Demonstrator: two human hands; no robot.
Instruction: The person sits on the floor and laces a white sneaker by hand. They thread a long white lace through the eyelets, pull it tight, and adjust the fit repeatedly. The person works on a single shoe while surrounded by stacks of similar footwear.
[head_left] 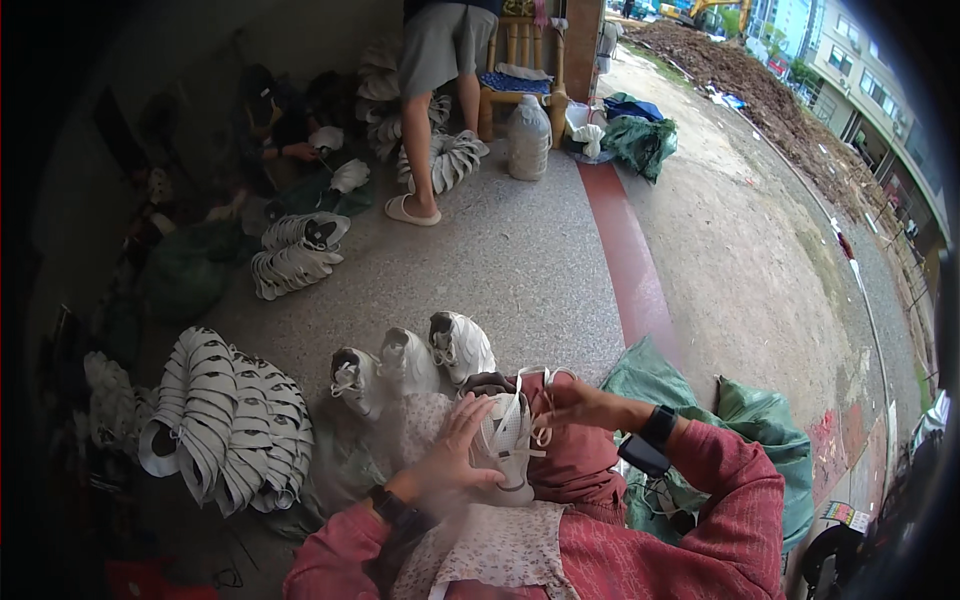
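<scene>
Right now, from the head view, I have a white shoe (508, 440) in my lap, just beyond the near part of my floral apron (500, 545). Its long axis runs away from me, slightly aslant; the toe points back toward the apron and the opening lies at the far end. My left hand (450, 455) is spread wide against the shoe's left side, thumb near the toe, fingers farther up. My right hand (580, 402) is narrow, fingertips pinched on a pale lace (543, 437) at the other side. Beyond the apron stand three white shoes (408, 360); left of it lie stacked pale uppers (240, 425); right of it slump green sacks (770, 440).
</scene>
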